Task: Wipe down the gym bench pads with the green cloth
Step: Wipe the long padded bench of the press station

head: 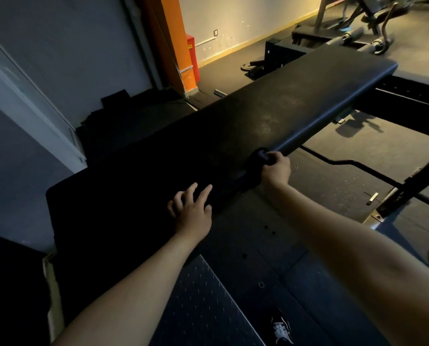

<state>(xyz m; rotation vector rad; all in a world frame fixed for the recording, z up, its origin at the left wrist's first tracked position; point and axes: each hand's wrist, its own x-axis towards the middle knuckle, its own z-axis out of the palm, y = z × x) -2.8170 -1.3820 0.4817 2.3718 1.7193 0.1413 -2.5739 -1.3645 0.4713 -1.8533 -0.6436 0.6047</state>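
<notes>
Left grip [192, 213] rests released on bench pad [295, 96] — right grip [275, 168], farther along, clenches cloth [259, 156] at pad's long edge.

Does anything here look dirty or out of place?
The long bench pad has pale, dusty blotches near its middle. The right hand grips a wadded cloth at its edge; in this dim light it looks dark, not green.

Gym — bench [295, 101], barbell [345, 162]
</notes>
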